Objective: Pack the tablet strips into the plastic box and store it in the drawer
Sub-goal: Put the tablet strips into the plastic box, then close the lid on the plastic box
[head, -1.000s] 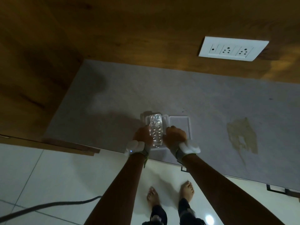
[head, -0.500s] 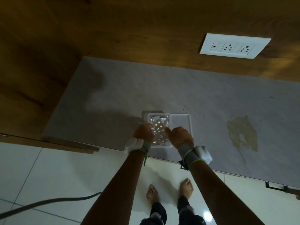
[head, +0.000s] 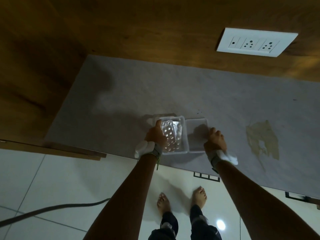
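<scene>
Clear plastic box (head: 183, 135) sits near the front edge of the grey tabletop (head: 190, 94), with the left hand (head: 155, 135) curled against its left wall, grip holding the box by that side. Silver tablet strips (head: 170, 135) lie inside the box, just right of the left fingers, one long strip overlapping a second beside it. Directly right of the box, touching its wall, lies the flat clear lid (head: 197, 134). The right hand (head: 214, 141) rests at the lid's right edge, fingers bent onto it; whether the grip has actually pinched the lid cannot be told. Both wrists carry grey bands with white pieces. Well to the right of the right hand a tan stain (head: 262, 141) marks the tabletop. Beyond both hands, a white socket plate (head: 256, 42) is set in the wooden wall (head: 138, 23).
</scene>
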